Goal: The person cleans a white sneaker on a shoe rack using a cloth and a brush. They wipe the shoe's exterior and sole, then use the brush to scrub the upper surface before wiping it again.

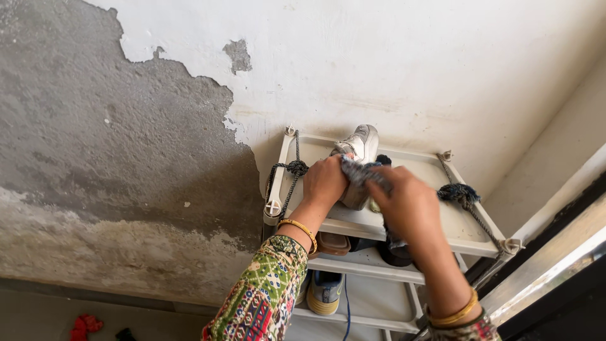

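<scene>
**Desk:** Hands first, please. What does each one hold?

**Photographer:** Left hand (pixel 325 182) is closed around a pale grey sneaker (pixel 360 151), steadying it on the top shelf of a white shoe rack (pixel 464 230). Right hand (pixel 410 208) is clamped on a dark patterned cloth (pixel 363 172), pressed against the side of the shoe. Both wrists wear gold bangles, and the left sleeve (pixel 262 297) is a bright print.

**Desk:** Where exactly is the shoe?

**Photographer:** Toe up, leaning toward the peeling wall (pixel 126 158), roughly mid-shelf, between two dark knotted cords (pixel 295 168) tied at the rack's corners.

**Desk:** How far along does the wiping look?

**Photographer:** Under way, by my reading. The cloth sits on the near side of the sneaker; the toe looks fairly clean, but the covered part cannot be judged. Lower shelves hold more footwear, a brown sandal (pixel 332 243) and a grey and yellow trainer (pixel 324 292) among them, none being touched.

**Desk:** Anything else in frame?

**Photographer:** Something red (pixel 85 325) lies on the floor at lower left, too small to identify.
</scene>
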